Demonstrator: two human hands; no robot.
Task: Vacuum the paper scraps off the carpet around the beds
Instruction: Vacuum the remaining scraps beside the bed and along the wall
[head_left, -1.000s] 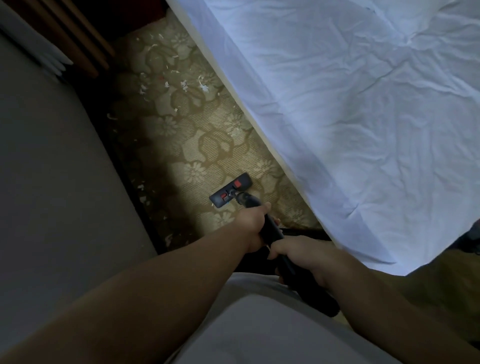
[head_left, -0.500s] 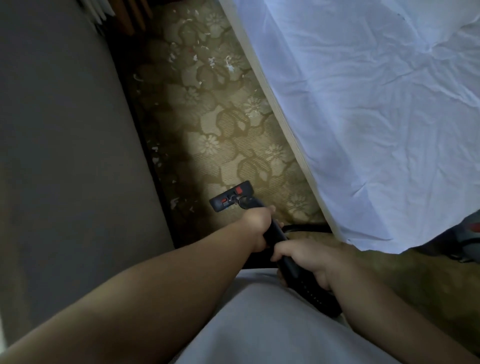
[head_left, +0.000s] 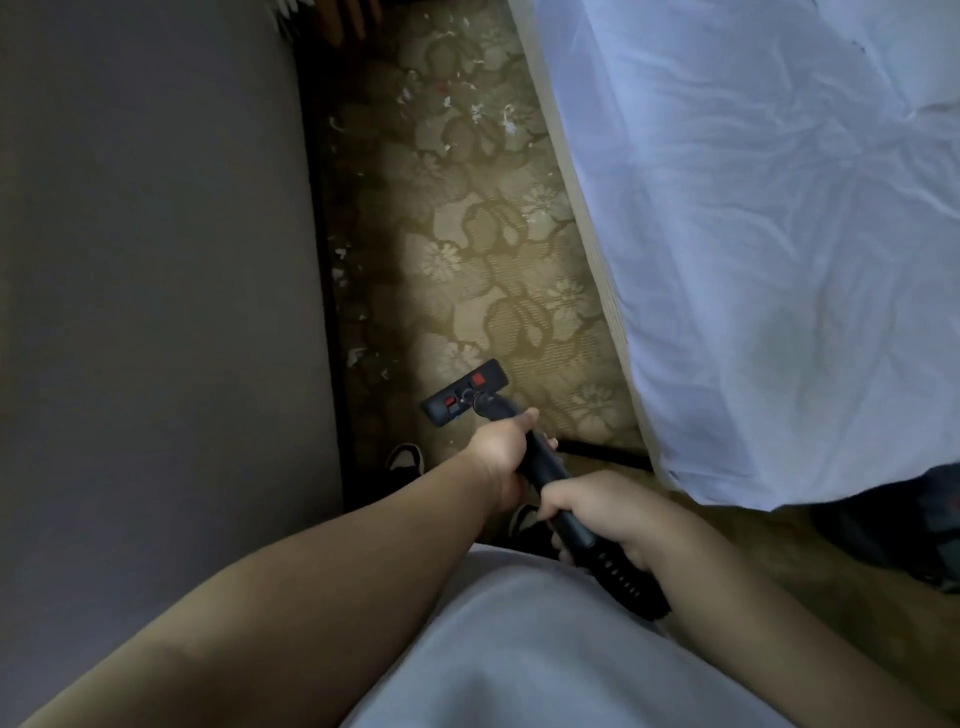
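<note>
Far left, we note a grey bed edging a strip of patterned carpet. Paper scraps lie along that bed's edge and, thicker, at the strip's far end. 1 small cluster sits just left of the vacuum head. A dark shoe shows below it. The head rests flat on the carpet, angled, with 2 red tabs on top. The left hand grips the black tube just behind the head. The right hand wraps the tube lower, by the ribbed hose. Right of both hands: a bed under a wrinkled white sheet.
</note>
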